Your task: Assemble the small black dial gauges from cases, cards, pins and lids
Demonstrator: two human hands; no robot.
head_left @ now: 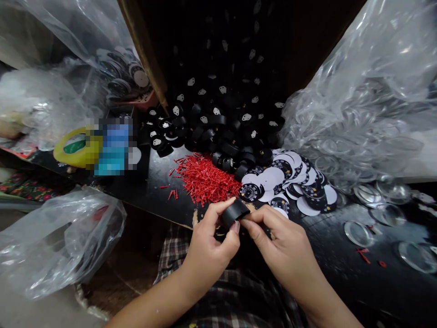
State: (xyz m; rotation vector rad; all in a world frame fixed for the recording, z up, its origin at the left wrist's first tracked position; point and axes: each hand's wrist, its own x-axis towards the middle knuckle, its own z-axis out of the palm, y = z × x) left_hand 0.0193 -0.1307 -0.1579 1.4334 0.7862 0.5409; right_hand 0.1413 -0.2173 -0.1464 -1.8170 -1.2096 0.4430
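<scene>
Left hand (213,237) grips black case (235,212) at bench (160,175) front edge; right hand (283,234) at its rim, can't tell what's pinched. Seems mid-piece; housings (218,120), red pointers (208,177), dials (273,178) piled, unassembled.

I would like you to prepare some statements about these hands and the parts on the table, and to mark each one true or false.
1. The left hand has a black round case in its grip. True.
2. The right hand lies flat, away from the case. False: the right hand has its fingertips at the case's edge.
3. The pile of red pointers is right of the dial discs. False: the pile of red pointers is left of the dial discs.
4. More black cases lie behind the red pointers. True.
5. All the dial discs show their printed side. False: several dial discs show plain white.
</scene>
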